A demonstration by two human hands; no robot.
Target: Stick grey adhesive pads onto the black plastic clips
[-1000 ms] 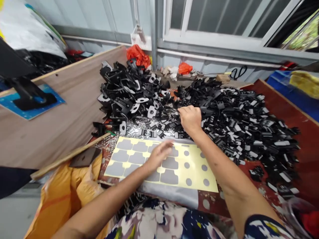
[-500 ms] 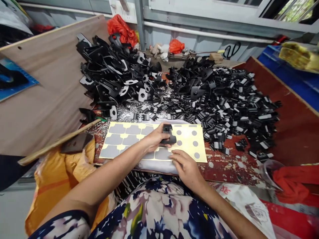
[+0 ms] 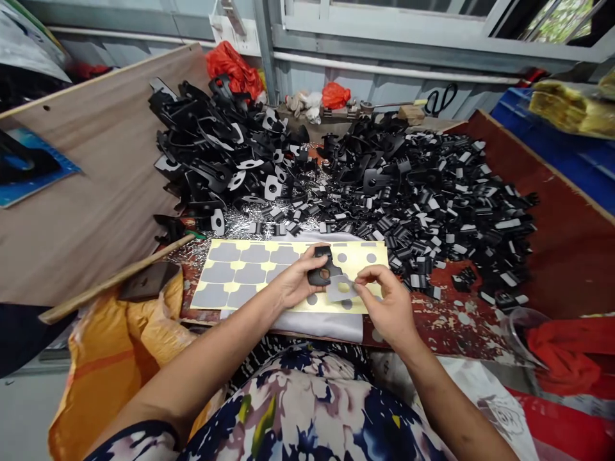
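**A:** Head cam, status of the hands?

**B:** Left hand (image 3: 294,283) has its fingers closed on a black part (image 3: 320,269) with a round hole in it. It's held over the right half of the yellow sheet (image 3: 359,251).

**A:** Right?

**B:** Right hand (image 3: 385,308) pinches a grey pad (image 3: 338,289) between thumb and fingertips. The pad is lifted clear of the sheet, and its edge touches the part from below and to the right.

**A:** And the sheet?

**B:** It lies flat on a grey cloth (image 3: 327,326) in front of the person. Its left half is full of grey pads, and the right half shows mostly small grey dots.

**A:** Around the sheet?

**B:** A pile (image 3: 432,192) of small black parts lies beyond it and to its right, reaching the far right corner. A heap (image 3: 211,153) of larger black brackets is beyond it to the left, with silver bits between the heap and the sheet's far edge. A wooden stick (image 3: 115,278) runs off its left corner. A board (image 3: 96,192) stands further left of the sheet, and an orange bag (image 3: 110,358) sits to its near left. Scissors (image 3: 439,99) are well beyond it, by the wall.
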